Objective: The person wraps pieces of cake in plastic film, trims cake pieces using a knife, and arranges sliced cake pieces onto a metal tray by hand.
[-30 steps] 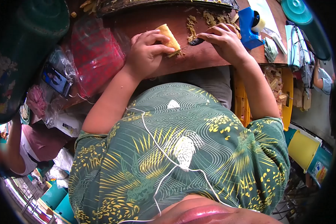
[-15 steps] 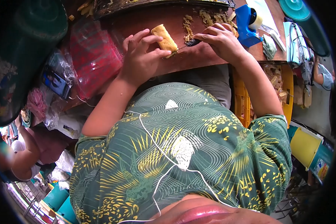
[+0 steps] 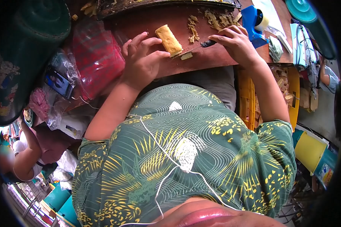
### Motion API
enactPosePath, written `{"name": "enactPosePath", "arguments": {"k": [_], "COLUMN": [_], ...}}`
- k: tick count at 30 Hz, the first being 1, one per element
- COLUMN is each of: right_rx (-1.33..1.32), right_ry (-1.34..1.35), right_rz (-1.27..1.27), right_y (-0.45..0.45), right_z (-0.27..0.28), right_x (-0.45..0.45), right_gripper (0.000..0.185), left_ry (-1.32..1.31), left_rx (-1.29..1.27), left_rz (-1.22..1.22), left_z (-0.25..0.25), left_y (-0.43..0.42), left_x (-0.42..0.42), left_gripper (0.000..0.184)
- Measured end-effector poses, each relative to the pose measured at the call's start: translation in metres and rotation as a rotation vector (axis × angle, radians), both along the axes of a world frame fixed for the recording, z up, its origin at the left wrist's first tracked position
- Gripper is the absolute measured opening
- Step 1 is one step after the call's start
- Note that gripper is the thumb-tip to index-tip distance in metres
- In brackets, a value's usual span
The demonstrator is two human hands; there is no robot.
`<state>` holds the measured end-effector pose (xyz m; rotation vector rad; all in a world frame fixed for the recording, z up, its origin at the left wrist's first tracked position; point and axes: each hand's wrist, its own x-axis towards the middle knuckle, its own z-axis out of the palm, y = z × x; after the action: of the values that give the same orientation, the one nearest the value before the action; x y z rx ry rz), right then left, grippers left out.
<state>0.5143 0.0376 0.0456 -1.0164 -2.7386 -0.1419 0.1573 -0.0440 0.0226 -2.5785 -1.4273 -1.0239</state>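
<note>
A golden rectangular piece of cake (image 3: 168,41) lies on the brown table (image 3: 140,24). Just left of it is my left hand (image 3: 142,60), its fingers spread and curved, with the fingertips close to the cake's side. My right hand (image 3: 238,45) is closed round the black handle of a knife (image 3: 207,44), whose thin blade points left toward the cake's lower end. A small cut-off strip (image 3: 186,56) lies below the blade near the table edge. Brown trimmings (image 3: 193,29) are scattered behind the knife.
A dark tray (image 3: 155,6) lies at the back. Right of it stands a blue tape dispenser (image 3: 252,27). Red plastic packaging (image 3: 96,56) and a phone (image 3: 59,82) are at the left. A yellow crate (image 3: 247,102) sits below the table's right side. Another person (image 3: 26,151) is at far left.
My left fingers have opened away from the cake. My right hand and the knife have moved slightly right. A small strip now shows separate from the cake.
</note>
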Motion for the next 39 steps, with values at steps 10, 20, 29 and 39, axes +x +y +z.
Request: {"name": "enactPosePath", "arguments": {"k": [10,20,29,39], "right_rx": [-0.209,-0.661,-0.777,-0.38], "right_ry": [0.249,0.174,0.178,0.279], "right_rz": [-0.118,-0.266,-0.291,-0.271], "right_y": [-0.017,-0.06,-0.034,-0.079], "right_z": [0.023,0.049,0.028,0.034], "right_x": [0.019,-0.002,-0.027,-0.048], "right_gripper": [0.045,0.037,0.031,0.029], "left_ry": [-0.519,-0.656,-0.4,-0.553], "left_rx": [-0.228,-0.516,-0.52,-0.646], "left_rz": [-0.015,0.085,0.054,0.072], "left_z": [-0.01,0.003,-0.003,-0.007], "left_y": [0.012,0.018,0.025,0.02], "left_x": [-0.001,0.003,0.01,-0.005], "left_gripper": [0.022,0.028,0.025,0.021]}}
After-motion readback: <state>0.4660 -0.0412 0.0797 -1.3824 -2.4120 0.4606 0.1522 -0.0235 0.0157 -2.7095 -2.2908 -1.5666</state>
